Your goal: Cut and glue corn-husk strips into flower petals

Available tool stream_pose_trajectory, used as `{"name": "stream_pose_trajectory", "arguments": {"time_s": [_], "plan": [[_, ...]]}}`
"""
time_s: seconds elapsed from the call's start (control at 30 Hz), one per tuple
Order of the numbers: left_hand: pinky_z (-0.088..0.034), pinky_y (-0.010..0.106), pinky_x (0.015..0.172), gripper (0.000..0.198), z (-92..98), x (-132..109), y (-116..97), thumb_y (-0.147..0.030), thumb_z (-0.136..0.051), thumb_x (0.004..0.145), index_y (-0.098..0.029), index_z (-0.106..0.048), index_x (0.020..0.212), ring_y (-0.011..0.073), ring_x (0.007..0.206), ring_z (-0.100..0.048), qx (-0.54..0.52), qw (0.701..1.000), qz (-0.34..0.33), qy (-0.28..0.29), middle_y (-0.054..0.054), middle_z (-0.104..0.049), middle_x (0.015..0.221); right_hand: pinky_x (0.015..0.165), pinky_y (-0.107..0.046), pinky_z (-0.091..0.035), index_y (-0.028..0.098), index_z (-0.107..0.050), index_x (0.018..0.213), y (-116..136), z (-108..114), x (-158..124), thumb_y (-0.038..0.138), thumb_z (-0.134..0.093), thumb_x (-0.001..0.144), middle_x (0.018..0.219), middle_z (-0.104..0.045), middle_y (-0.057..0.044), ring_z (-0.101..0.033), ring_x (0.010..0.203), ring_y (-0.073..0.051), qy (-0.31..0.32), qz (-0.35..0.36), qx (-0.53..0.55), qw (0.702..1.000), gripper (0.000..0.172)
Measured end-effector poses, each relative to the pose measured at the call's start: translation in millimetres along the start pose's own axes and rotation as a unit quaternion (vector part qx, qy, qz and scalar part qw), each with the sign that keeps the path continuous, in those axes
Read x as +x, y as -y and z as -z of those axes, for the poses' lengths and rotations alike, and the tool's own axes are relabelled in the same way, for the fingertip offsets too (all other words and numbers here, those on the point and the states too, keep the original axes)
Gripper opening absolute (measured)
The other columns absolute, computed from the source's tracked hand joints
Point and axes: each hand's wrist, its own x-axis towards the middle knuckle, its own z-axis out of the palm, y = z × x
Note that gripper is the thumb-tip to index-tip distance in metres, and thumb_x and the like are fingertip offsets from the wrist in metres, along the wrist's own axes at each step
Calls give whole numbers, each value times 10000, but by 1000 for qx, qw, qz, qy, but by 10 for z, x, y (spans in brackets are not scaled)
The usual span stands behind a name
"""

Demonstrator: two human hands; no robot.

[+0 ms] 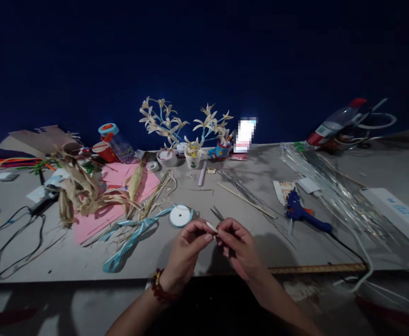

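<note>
My left hand (186, 249) and my right hand (237, 247) meet above the near edge of the grey table (225, 200). Together they pinch a small pale strip (212, 227), like a bit of dried husk, between the fingertips. A beaded bracelet (158, 285) circles my left wrist. Just beyond the hands lie small scissors (217, 213) and a roll of light blue ribbon (180, 215) with its loose tail (127, 238) trailing left.
Dried corn husks (85, 191) lie on pink paper (120, 196) at left. Husk flowers (186, 123) stand in cups at the back. A blue glue gun (304, 214), thin wires (246, 193), a power strip (397, 212), a bottle (334, 123) and black cables (11, 238) surround them.
</note>
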Motion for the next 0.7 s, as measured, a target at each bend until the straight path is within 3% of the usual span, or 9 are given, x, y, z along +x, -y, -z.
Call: {"name": "stream_pose_trajectory", "arguments": {"time_s": [0.33, 0.53, 0.63, 0.7], "plan": [[-444, 257, 817, 138, -1, 21, 85, -265, -790, 805, -177, -686, 828, 148, 841, -556, 48, 996, -58, -41, 10, -615, 839, 413, -153, -320, 181, -644, 707, -103, -24, 33, 400, -858, 716, 583, -596, 47, -455, 452, -55, -19, 44, -18, 999, 307], [-456, 256, 811, 110, 20, 49, 132, -238, -771, 820, -182, -677, 827, 139, 822, -555, 49, 995, -71, -43, 4, -612, 838, 424, -165, -321, 186, -606, 692, -154, -62, 43, 423, -826, 737, 577, -566, 54, -442, 456, -63, -9, 26, -39, 999, 327], [-452, 262, 818, 113, 42, 52, 123, -230, -766, 822, -179, -666, 800, 137, 805, -546, 69, 994, -77, -47, -1, -598, 815, 462, -193, -369, 199, -615, 756, -175, 44, 46, 455, -751, 801, 620, -581, 42, -467, 491, -89, -6, 38, -114, 993, 293], [-444, 255, 811, 112, 77, 50, 104, -234, -759, 828, -180, -665, 798, 137, 806, -539, 92, 991, -82, -54, -2, -591, 810, 545, -231, -435, 208, -633, 821, -160, 217, 43, 443, -680, 859, 698, -618, 14, -534, 577, -127, -15, 88, -226, 970, 243]]}}
